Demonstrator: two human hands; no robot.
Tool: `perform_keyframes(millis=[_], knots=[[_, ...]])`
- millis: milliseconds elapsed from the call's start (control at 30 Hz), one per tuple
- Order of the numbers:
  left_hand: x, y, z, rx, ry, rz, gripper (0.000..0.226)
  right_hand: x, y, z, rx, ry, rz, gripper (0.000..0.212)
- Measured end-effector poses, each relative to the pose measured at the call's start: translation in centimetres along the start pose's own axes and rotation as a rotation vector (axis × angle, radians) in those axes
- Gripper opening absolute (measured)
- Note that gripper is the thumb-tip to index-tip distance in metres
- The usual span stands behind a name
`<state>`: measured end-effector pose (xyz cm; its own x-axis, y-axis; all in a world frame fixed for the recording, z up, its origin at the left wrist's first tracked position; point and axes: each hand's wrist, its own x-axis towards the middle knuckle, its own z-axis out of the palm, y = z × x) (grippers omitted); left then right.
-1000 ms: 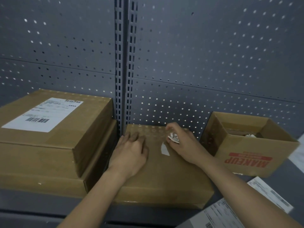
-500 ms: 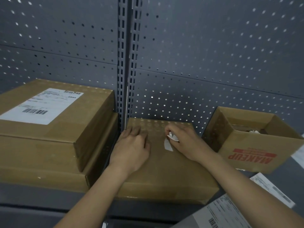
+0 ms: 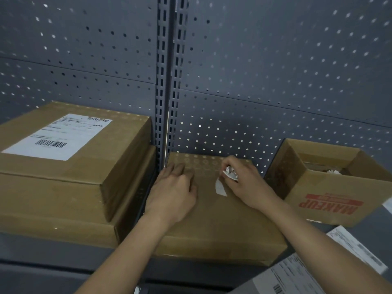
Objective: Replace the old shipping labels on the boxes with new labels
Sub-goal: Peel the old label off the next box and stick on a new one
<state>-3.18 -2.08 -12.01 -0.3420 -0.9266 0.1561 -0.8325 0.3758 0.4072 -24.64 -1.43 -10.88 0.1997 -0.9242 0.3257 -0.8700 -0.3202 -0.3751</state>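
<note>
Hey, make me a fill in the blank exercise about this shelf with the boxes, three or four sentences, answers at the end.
1. The left hand rests on the middle box, while the right hand grips a crumpled wad coloured ____.
2. The open box at the right bears the red word ____.
3. In the left stack, the barcode label is on the ____ box.

Missing words: white; MAKEUP; top.

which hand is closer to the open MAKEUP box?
Right. The right hand, gripping crumpled label paper, sits on the middle box just left of the MAKEUP box, not touching it. The left hand lies flat farther left on the same box.
</note>
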Motion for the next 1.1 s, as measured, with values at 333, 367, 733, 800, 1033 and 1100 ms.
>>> perform_keyframes(millis=[333,367,733,800,1033,1100], knots=[[0.1,0.0,0.1,0.006,0.005,0.000,0.049,0.7,-0.5,1.0,-0.339,0.043,-0.252,0.027],[0.1,0.0,0.1,0.006,0.008,-0.001,0.049,0.6,-0.5,1.0,-0.338,0.035,-0.261,0.023],[0.2,-0.1,0.2,-0.009,0.025,-0.004,0.048,-0.4,-0.4,0.0,-0.015,-0.028,-0.008,0.020],[0.2,-0.1,0.2,-0.008,0.026,-0.008,0.048,-0.3,-0.3,0.0,-0.004,-0.009,-0.023,0.021],[0.3,-0.1,0.2,0.002,0.024,-0.004,0.048,0.4,-0.8,0.6,-0.264,-0.016,-0.189,0.040],[0.2,-0.1,0.3,0.009,0.029,-0.002,0.048,0.4,-0.8,0.6,-0.258,-0.010,-0.222,0.042]])
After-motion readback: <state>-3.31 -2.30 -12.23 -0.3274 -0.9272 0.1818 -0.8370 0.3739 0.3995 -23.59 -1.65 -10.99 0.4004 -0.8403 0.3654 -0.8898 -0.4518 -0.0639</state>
